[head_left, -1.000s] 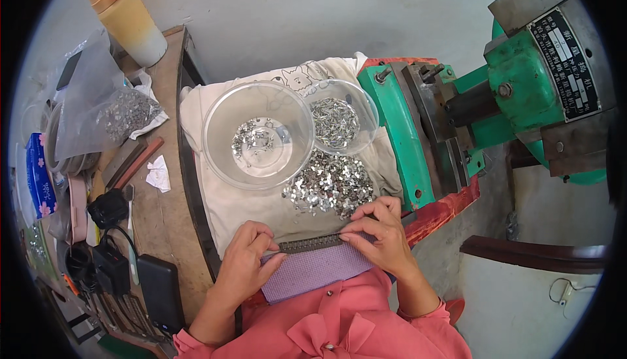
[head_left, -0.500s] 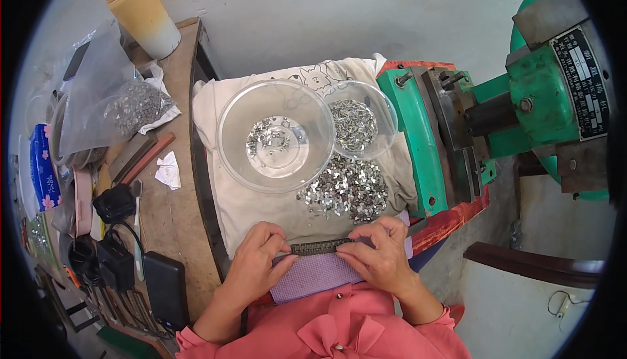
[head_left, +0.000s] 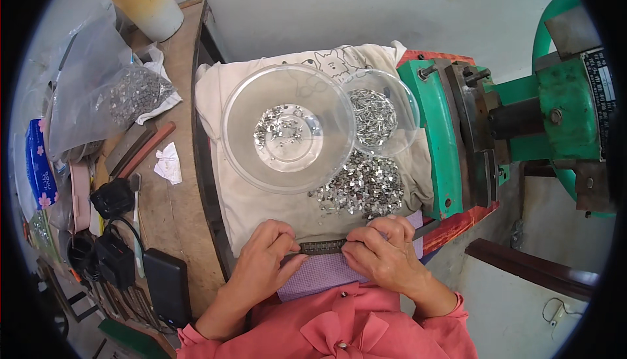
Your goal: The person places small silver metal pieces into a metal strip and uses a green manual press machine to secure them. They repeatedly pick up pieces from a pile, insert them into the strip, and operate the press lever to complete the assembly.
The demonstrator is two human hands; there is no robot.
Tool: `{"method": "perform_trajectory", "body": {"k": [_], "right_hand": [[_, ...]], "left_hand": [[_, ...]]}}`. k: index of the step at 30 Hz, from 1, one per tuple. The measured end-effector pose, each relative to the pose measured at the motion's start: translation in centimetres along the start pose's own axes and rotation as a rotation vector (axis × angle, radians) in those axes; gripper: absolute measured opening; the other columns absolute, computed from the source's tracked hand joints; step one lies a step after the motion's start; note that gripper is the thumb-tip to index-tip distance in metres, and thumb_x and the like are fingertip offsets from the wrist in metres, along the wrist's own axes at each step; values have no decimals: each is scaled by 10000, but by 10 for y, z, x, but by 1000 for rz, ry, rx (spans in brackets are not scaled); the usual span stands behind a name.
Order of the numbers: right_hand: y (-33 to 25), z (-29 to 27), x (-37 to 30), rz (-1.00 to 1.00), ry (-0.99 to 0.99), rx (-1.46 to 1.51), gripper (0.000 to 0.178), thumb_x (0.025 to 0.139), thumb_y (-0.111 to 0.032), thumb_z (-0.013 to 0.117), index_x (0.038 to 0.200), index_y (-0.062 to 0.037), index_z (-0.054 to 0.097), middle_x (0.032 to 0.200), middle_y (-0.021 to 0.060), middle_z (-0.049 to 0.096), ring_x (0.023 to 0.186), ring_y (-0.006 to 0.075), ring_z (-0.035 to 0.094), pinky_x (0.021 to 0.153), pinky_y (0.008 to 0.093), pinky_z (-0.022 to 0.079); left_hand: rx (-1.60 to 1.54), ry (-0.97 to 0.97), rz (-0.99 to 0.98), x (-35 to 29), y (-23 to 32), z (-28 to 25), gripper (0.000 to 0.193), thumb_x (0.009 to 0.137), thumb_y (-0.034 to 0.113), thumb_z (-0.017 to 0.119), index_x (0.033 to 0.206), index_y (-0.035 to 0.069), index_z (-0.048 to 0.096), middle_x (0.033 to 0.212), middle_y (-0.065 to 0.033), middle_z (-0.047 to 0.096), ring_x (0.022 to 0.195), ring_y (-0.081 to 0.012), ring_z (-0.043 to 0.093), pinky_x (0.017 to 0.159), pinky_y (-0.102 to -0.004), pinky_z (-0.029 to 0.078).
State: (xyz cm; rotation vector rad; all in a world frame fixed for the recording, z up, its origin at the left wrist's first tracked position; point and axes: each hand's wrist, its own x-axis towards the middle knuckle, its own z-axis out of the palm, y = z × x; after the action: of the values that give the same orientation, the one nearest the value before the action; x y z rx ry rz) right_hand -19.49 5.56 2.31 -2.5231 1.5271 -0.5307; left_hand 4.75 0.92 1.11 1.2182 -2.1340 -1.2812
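The green machine (head_left: 571, 108) stands at the far right, and a wooden tabletop (head_left: 186, 215) runs down the left side, carrying a black box-shaped device (head_left: 166, 287) near its right edge. Between them spreads a beige cloth (head_left: 245, 205), and on it sits a large clear tub (head_left: 236, 147) with small metal pieces scattered over its bottom. A smaller clear tub (head_left: 410, 114), just to the right and touching or overlapping it, holds thin metal pins (head_left: 373, 119). On the near side, a purple woven cloth (head_left: 317, 273) lies in front of the person. The left hand (head_left: 262, 261) and right hand (head_left: 384, 254) each have a pinching grip — thumb against fingers — on opposite ends of a dark slotted strip (head_left: 322, 247). The strip runs left to right at the purple cloth's far edge, on the near side of a loose heap of shiny metal bits (head_left: 366, 186).
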Motion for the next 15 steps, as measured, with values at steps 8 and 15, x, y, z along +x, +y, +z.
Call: {"method": "perform_trajectory", "body": {"k": [8,15], "right_hand": [[9,-22,23,101,-129,186,169,695,-229,823,843,-181,757,1066,-67,630,1076,210,500,947,437,291],[5,5,35,153,-129,326,299,627,-254,869,919,-227,813,1042,-72,635,1069,230,477,947,409,267]], "left_hand": [[-16,2,-8,-3,-5,1,229,754,107,821,878,12,655,1042,-105,574,922,-283,599,755,-365,493],[-3,2,-5,-6,-5,-1,212,758,98,816,856,1,655,1038,-109,571,922,-288,601,767,-376,498]]}}
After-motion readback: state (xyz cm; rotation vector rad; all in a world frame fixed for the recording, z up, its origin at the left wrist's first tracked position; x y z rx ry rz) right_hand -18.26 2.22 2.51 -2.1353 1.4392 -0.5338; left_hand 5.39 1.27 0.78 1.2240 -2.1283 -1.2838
